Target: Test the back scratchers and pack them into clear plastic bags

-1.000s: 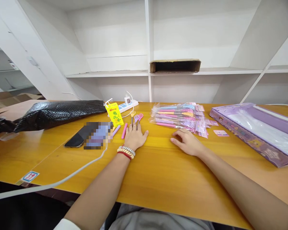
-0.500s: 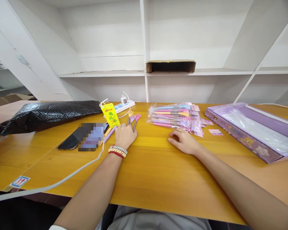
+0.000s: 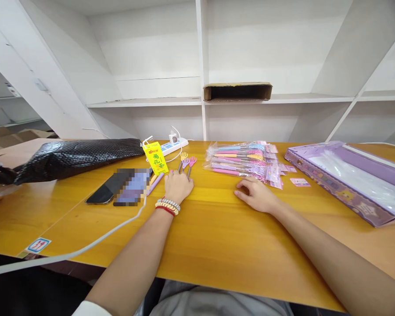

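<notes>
My left hand [image 3: 178, 185] is closed over several small back scratchers [image 3: 185, 162] on the table. Their claw-shaped heads, yellow, lilac and pink, stick out beyond my knuckles. Yellow and purple handles [image 3: 155, 183] show on its other side; my fingertips are hidden underneath. My right hand [image 3: 255, 193] rests on the wood with loosely curled fingers, the thumb apart and nothing held. Just behind it lies a pile of back scratchers in clear bags [image 3: 243, 160], with pink and purple cards at one end.
A yellow drink carton [image 3: 156, 159] leans near a power strip [image 3: 174, 145]. Phones [image 3: 102, 188] and a black-wrapped bundle [image 3: 82, 158] lie left. A white cable [image 3: 108, 235] crosses the table [image 3: 210, 245]. At right are a small card [image 3: 300, 182] and a purple display box [image 3: 335, 188].
The whole view has shifted slightly, so everything appears a little further right. Both hands keep their places on the table, and the back scratchers have not visibly moved.
</notes>
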A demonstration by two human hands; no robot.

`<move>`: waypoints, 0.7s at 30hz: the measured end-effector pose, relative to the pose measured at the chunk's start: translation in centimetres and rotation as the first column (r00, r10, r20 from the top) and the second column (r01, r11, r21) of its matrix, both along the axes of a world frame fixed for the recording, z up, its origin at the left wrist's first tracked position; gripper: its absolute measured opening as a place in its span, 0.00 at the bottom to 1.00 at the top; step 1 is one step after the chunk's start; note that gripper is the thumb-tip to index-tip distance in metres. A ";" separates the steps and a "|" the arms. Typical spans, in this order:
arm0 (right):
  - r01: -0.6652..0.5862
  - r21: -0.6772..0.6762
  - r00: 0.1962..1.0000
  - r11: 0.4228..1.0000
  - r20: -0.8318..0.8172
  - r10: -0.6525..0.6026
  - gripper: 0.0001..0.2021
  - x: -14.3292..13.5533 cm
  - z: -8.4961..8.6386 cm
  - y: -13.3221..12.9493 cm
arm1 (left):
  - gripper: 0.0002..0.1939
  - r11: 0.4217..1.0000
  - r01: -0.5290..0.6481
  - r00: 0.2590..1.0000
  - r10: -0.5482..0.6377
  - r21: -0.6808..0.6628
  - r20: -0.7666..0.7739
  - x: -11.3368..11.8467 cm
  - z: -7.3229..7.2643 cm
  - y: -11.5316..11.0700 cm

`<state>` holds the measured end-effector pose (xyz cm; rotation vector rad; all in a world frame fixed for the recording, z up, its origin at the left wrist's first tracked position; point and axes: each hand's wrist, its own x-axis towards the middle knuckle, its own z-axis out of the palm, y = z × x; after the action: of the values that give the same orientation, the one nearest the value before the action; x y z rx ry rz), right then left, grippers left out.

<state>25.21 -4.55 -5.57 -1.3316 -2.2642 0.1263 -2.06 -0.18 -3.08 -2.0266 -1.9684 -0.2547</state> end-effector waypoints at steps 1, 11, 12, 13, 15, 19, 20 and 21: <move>0.001 -0.002 1.000 1.000 0.002 -0.001 0.11 0.0 0.0 0.0 | 0.20 1.000 -0.003 1.000 0.003 -0.007 0.005 0.1 0.1 0.0; -0.003 -0.004 1.000 1.000 0.003 0.003 0.10 0.1 0.0 0.0 | 0.23 0.995 -0.101 0.991 0.100 0.010 0.091 -1.1 1.1 -0.1; -0.004 -0.005 1.000 1.000 0.003 0.004 0.10 0.1 0.0 0.0 | 0.23 0.995 -0.104 0.989 0.103 -0.003 0.107 -1.4 1.3 -0.1; -0.004 -0.006 1.000 1.000 0.003 0.004 0.10 0.1 0.1 0.0 | 0.23 0.995 -0.098 0.988 0.100 -0.022 0.121 -1.6 1.4 -0.1; -0.005 -0.009 1.000 1.000 0.003 0.005 0.10 0.1 0.2 -0.1 | 0.23 0.995 -0.075 0.987 0.083 -0.064 0.134 -1.8 1.6 -0.2; -0.007 -0.013 1.000 1.000 0.004 0.007 0.09 0.1 0.3 -0.1 | 0.24 0.988 -0.056 0.994 0.070 -0.143 0.089 -1.2 1.5 -0.5; -0.007 -0.012 1.000 1.000 0.005 0.007 0.09 0.1 0.3 -0.1 | 0.23 0.986 -0.054 0.995 0.065 -0.155 0.071 -1.0 1.5 -0.5; -0.006 -0.011 1.000 1.000 0.005 0.006 0.09 0.1 0.2 -0.1 | 0.23 0.987 -0.047 0.997 0.056 -0.157 0.053 -0.9 1.4 -0.5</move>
<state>25.31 -4.66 -5.33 -1.3325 -2.2748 0.1373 -2.94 -0.71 -1.73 -2.0806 -2.1328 -0.1533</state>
